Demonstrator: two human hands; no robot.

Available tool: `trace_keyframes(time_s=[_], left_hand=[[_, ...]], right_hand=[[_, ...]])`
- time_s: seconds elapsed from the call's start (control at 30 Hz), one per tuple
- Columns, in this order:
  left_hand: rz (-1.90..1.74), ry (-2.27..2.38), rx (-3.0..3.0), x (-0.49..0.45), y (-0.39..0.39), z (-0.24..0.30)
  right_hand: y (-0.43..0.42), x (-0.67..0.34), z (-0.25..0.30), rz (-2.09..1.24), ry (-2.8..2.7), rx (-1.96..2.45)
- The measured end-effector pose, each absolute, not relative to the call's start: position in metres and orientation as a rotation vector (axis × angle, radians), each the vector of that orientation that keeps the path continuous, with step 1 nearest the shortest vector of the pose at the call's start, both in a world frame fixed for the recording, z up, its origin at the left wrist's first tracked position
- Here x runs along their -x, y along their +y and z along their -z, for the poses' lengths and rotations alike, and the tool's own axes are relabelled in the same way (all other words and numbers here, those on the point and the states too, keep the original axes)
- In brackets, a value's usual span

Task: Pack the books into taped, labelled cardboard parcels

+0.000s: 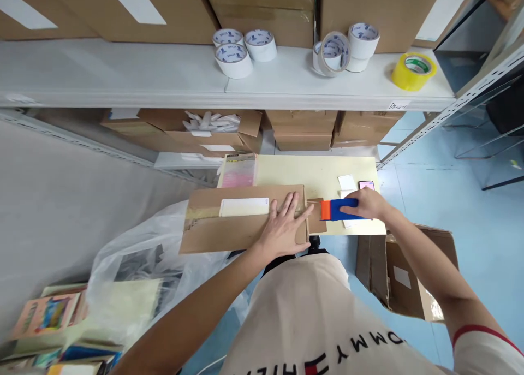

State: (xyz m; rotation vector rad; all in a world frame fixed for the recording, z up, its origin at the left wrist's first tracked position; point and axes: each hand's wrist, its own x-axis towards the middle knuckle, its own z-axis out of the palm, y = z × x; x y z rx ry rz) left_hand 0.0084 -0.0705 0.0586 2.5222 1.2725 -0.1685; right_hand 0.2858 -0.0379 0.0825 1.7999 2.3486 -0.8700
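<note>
A long cardboard box [229, 236] lies across the table, a white label [244, 207] on its top. Fingers spread, my left hand [286, 227] rests flat on the box near its right end. From that end a brown cardboard flap [317, 215] sticks out. My right hand [362, 203] is closed around a flat blue tool with an orange end [338, 209]; its exact kind is unclear. The orange end points left and meets or overlaps the flap. Just behind my right hand lies a phone [366, 185], beside some white paper slips [347, 183].
A pink-covered packet [238, 171] lies on the table [286, 167] behind the box. White tape rolls [234, 61] and a yellow roll [414, 71] sit on the shelf [143, 72] ahead. An open carton [405, 271] stands on the floor at right; a plastic bag [118, 249] lies left.
</note>
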Motion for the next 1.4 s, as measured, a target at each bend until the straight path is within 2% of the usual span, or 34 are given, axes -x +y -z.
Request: trace_keyframes(time_s=[0.1, 0.2, 0.27, 0.33, 0.43, 0.53, 0.63, 0.73, 0.9, 1.03, 1.23, 1.4], left_hand=[[0.233, 1.317, -2.532, -0.019, -0.071, -0.067], [0.281, 1.382, -2.536, -0.028, -0.073, -0.073], [0.277, 1.408, -2.536, -0.031, -0.074, -0.074], [0.235, 1.430, -2.536, -0.031, -0.075, -0.074], [0.166, 1.480, -2.526, -0.029, -0.076, -0.072], [0.143, 1.510, -2.516, -0.026, -0.074, -0.069], [0.125, 1.521, -2.506, -0.023, -0.071, -0.069], [0.122, 1.532, -2.508, -0.022, -0.070, -0.068], [0.151, 1.565, -2.468, -0.025, -0.069, -0.069], [0.109, 1.618, -2.476, -0.036, -0.067, -0.071], [0.015, 1.359, -2.597, -0.048, -0.062, -0.060], [-0.314, 1.177, -2.631, -0.041, -0.057, -0.046]], right_hand=[[-0.038, -0.231, -0.086, 0.498, 2.258, -1.811], [-0.035, -0.200, -0.083, 0.462, 2.286, -1.653], [-0.035, -0.206, -0.080, 0.479, 2.292, -1.797], [-0.037, -0.226, -0.077, 0.491, 2.269, -2.147], [-0.044, -0.259, -0.068, 0.677, 2.248, -2.578], [-0.057, -0.273, -0.048, 1.012, 2.263, -2.688], [-0.074, -0.273, -0.016, 1.199, 2.213, -2.664], [-0.090, -0.266, 0.021, 1.239, 2.264, -2.583], [-0.106, -0.250, 0.066, 1.001, 2.360, -2.357], [-0.109, -0.236, 0.085, 0.952, 2.249, -2.258], [-0.101, -0.217, 0.113, 0.838, 2.177, -2.202], [-0.103, -0.212, 0.144, 0.711, 2.237, -2.184]])
